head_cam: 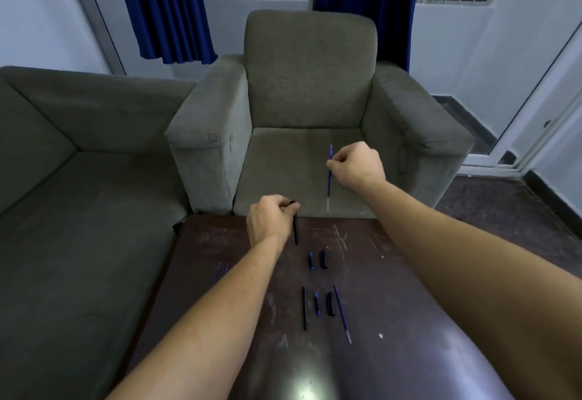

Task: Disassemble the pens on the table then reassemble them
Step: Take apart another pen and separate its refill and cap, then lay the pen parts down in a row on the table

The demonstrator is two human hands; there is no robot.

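My left hand (pixel 270 220) grips a black pen barrel (pixel 296 229) by its top end, the barrel hanging down over the far edge of the dark table (pixel 393 273). My right hand (pixel 357 165) pinches a thin blue ink refill (pixel 329 179), held upright above the armchair seat. Loose parts lie on the table: a blue tip piece (pixel 311 261) and a black cap (pixel 323 259) in the middle, and nearer me a black barrel (pixel 305 308), a blue piece (pixel 316 304), a black cap (pixel 330 304) and a blue refill (pixel 342 313).
A grey armchair (pixel 310 84) stands right behind the table, and a grey sofa (pixel 78 163) runs along the left. Two small blue refill tips (pixel 222 269) show at the table's left edge beside my left forearm. Blue curtains and a glass door lie beyond.
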